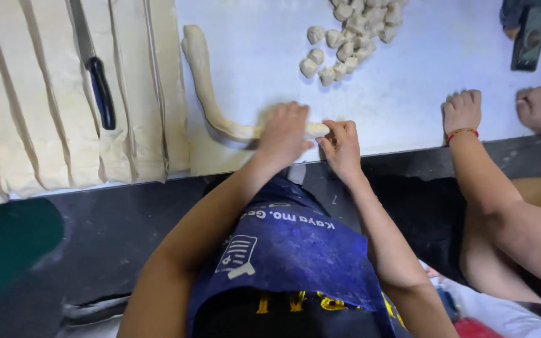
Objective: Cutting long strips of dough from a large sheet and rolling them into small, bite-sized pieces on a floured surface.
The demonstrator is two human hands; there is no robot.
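Note:
A long rope of pale dough [205,81] curves from the top of the white worktop down to its near edge. My left hand [283,133] closes over the rope near its end. My right hand [340,145] pinches the tip of the same rope just to the right. A pile of small cut dough pieces [349,37] lies further back on the worktop [408,87].
A sheet of dough cut into long strips [45,100] covers the left side, with a dark-handled knife [95,75] lying on it. Another person's two hands [463,111] rest on the worktop's right edge, one wrist with a red band. A dark object [529,34] sits top right.

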